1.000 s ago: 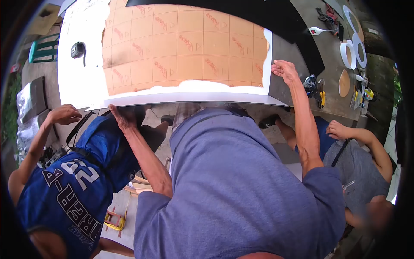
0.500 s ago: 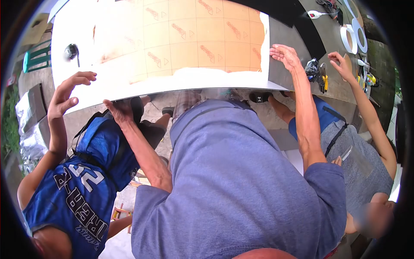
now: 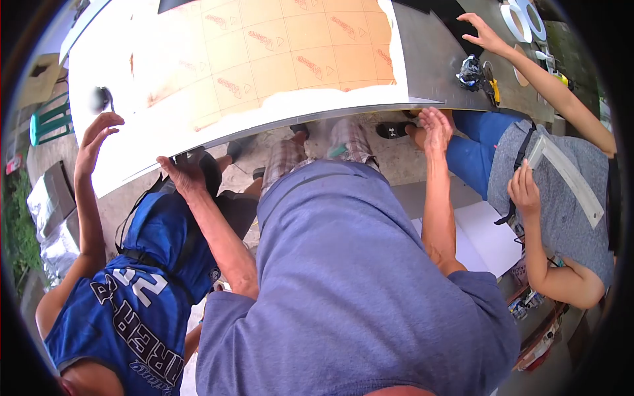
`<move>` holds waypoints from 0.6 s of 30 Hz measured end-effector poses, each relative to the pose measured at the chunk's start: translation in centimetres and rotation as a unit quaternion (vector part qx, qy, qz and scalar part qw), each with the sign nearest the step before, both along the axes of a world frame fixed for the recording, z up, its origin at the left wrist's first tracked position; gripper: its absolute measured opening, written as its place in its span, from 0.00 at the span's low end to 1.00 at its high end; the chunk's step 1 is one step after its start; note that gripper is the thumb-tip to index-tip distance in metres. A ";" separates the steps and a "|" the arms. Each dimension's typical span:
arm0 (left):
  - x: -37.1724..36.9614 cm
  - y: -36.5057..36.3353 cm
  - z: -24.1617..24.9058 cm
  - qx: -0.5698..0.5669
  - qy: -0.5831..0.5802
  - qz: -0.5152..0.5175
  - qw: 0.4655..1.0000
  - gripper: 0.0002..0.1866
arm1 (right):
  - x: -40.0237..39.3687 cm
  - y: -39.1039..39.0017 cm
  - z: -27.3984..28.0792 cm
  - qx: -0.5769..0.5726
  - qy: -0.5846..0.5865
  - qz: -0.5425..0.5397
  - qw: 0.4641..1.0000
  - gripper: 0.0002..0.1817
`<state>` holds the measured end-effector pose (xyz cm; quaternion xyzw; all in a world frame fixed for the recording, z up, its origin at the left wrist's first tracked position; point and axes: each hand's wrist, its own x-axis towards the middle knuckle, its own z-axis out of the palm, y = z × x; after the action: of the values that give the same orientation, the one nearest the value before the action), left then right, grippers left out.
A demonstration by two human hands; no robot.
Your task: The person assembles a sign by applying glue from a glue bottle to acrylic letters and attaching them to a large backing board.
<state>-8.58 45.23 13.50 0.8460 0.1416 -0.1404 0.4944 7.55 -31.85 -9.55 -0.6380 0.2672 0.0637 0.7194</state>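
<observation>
A large white sheet (image 3: 165,122), partly covered by brown paper with red printing, lies on the table. My left hand (image 3: 183,177) is at its front edge, thumb up by the rim and fingers partly hidden beneath, closed on the edge. Near the sheet's front right corner is my right hand (image 3: 436,132), open, with slightly bent fingers pointing up at the table edge. A person in a blue jersey (image 3: 142,290) stands at my left, one hand (image 3: 96,142) raised over the sheet.
On my right, a person in a grey top (image 3: 581,165) holds a pale angled strip (image 3: 571,175) and reaches over the grey table (image 3: 429,59). A black-and-yellow tool (image 3: 472,74) and white rings (image 3: 518,23) lie there. A green chair (image 3: 51,122) stands far left.
My right hand has come back from the sheet's right side to its front corner. My left hand stays at the front edge. The person at right has brought the pale strip into view.
</observation>
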 end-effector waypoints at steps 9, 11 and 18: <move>-7.8 -20.0 -16.7 -0.316 -0.213 0.589 0.713 0.55 | -12.2 -1.1 -8.6 -0.065 0.247 0.265 0.930 0.13; -8.0 -19.6 -17.2 -0.310 -0.216 0.605 0.701 0.56 | -14.3 -1.4 -9.4 -0.091 0.264 0.311 0.908 0.12; -8.6 -18.7 -18.6 -0.316 -0.205 0.617 0.691 0.51 | -17.1 -2.9 -9.6 -0.112 0.285 0.360 0.881 0.13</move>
<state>-17.20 26.56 -5.14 0.3701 0.4742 0.3367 0.7244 -9.60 -34.75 -19.11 -0.7211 0.2182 0.4669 0.4630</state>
